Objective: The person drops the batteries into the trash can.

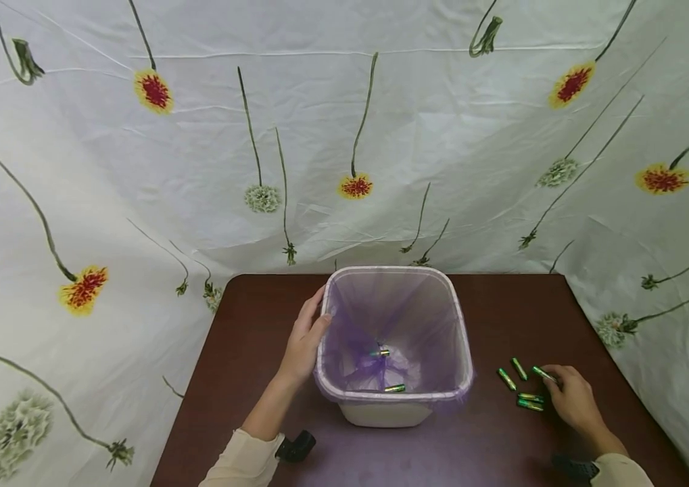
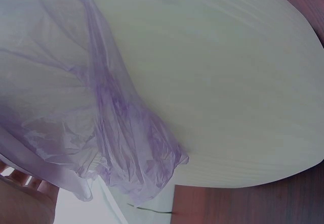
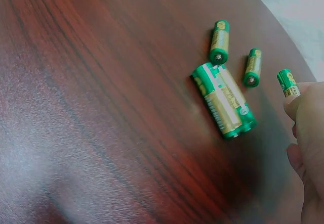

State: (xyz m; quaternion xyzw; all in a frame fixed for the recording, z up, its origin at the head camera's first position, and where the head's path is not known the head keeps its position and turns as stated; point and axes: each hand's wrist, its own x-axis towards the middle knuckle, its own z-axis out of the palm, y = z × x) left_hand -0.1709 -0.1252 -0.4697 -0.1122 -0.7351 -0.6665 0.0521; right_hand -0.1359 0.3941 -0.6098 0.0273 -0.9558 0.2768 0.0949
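A pale bin (image 1: pixel 388 414) lined with a thin purple plastic bag (image 1: pixel 344 345) stands at the middle of the table. My left hand (image 1: pixel 304 341) grips its left rim, thumb over the edge; in the left wrist view the fingers (image 2: pixel 30 183) show at the bag-covered rim. Inside the bin lie two green and gold batteries, one battery (image 1: pixel 395 388) near the front wall and another battery (image 1: pixel 381 352) farther back. At the right, my right hand (image 1: pixel 574 399) pinches a green battery (image 3: pixel 288 82) between thumb and fingertips, beside several loose batteries (image 3: pixel 223 100) on the table.
The dark reddish-brown table (image 1: pixel 271 304) has a curved edge at the right in the right wrist view. A white cloth (image 1: pixel 198 169) printed with flowers hangs behind and at both sides. A black wrist strap (image 1: pixel 297 446) sits on the left forearm.
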